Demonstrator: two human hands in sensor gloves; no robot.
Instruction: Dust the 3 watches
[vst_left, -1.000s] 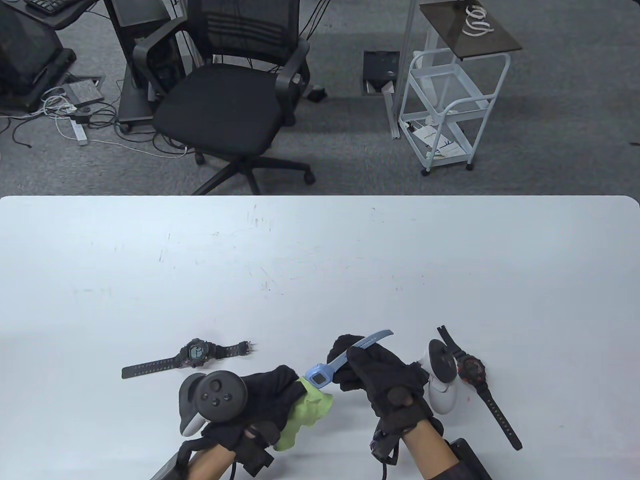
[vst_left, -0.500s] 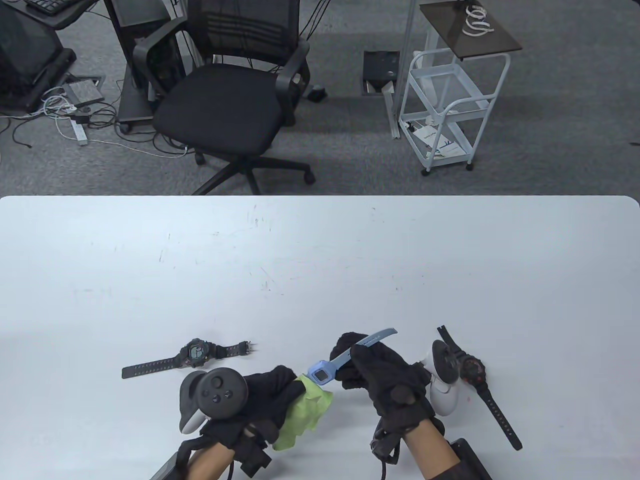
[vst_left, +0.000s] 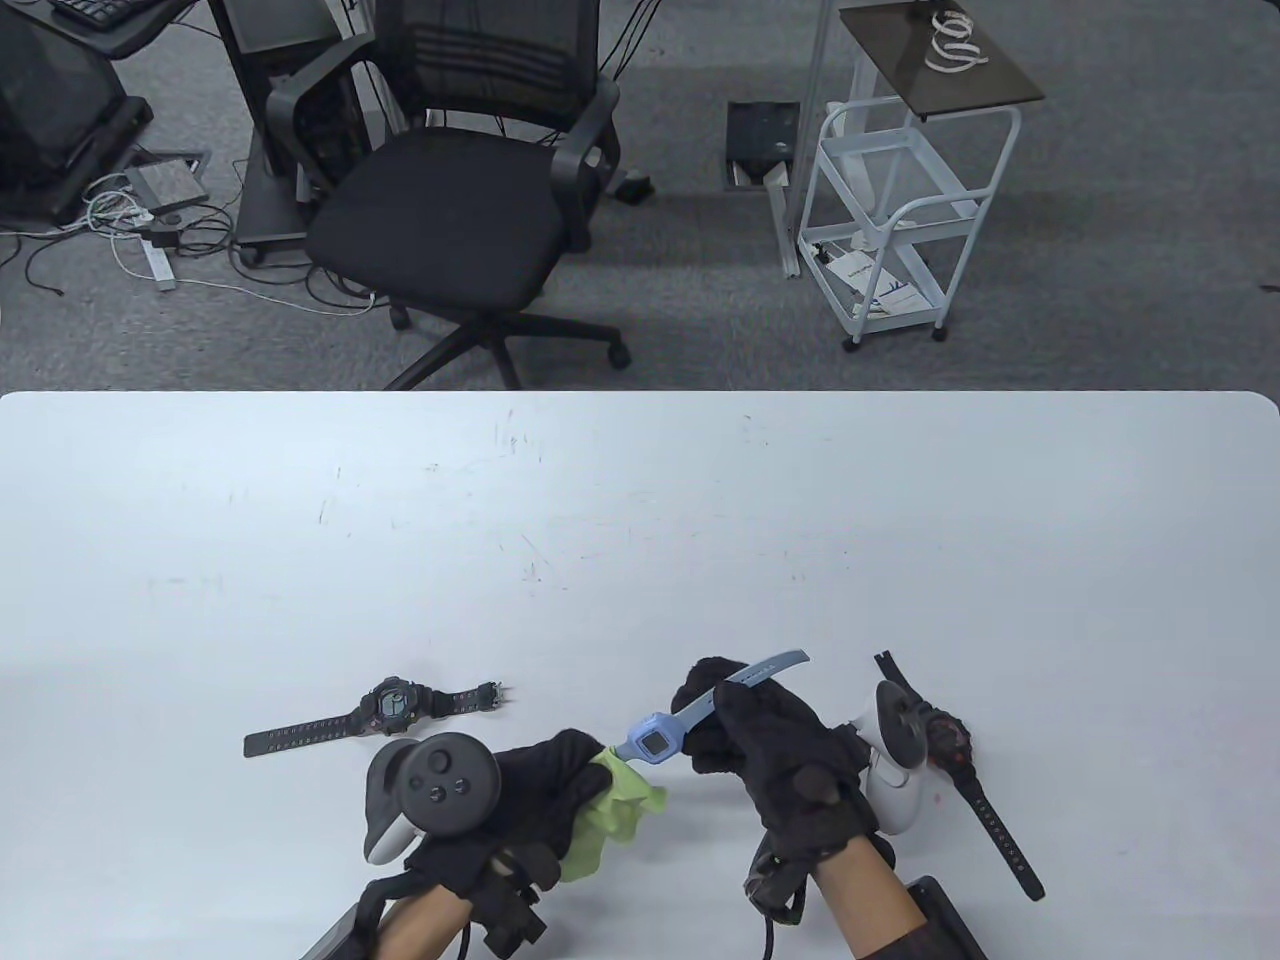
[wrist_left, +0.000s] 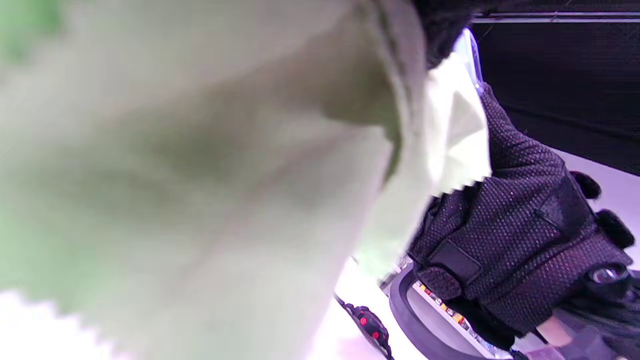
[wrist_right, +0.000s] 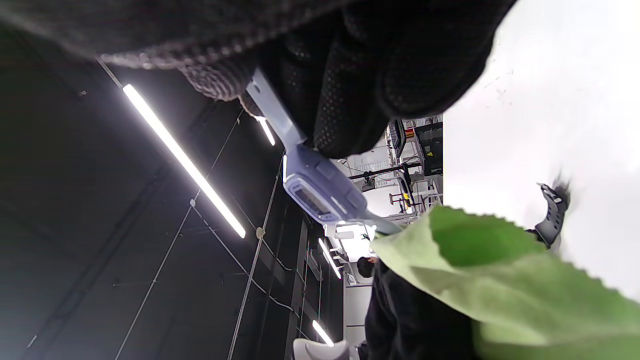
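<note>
My right hand (vst_left: 740, 720) grips the strap of a light blue watch (vst_left: 655, 741) and holds it above the table, its face toward the left. My left hand (vst_left: 560, 780) clutches a green cloth (vst_left: 610, 810) whose top edge wraps the watch's lower strap. In the right wrist view the blue watch (wrist_right: 317, 192) hangs from my fingers (wrist_right: 350, 100) with the green cloth (wrist_right: 480, 280) below it. The cloth (wrist_left: 200, 175) fills the left wrist view. A black watch with a dark face (vst_left: 385, 710) lies flat at the left. A black and red watch (vst_left: 960, 770) lies at the right.
The white table (vst_left: 640, 520) stretches far beyond the hands. A black office chair (vst_left: 460, 200) and a white wire cart (vst_left: 900, 200) stand on the floor past its far edge. A dark flat object (vst_left: 940, 915) lies at the bottom edge by my right forearm.
My right hand has carried the blue watch a little to the right and upward. The green cloth has slid down along the lower strap, away from the watch face.
</note>
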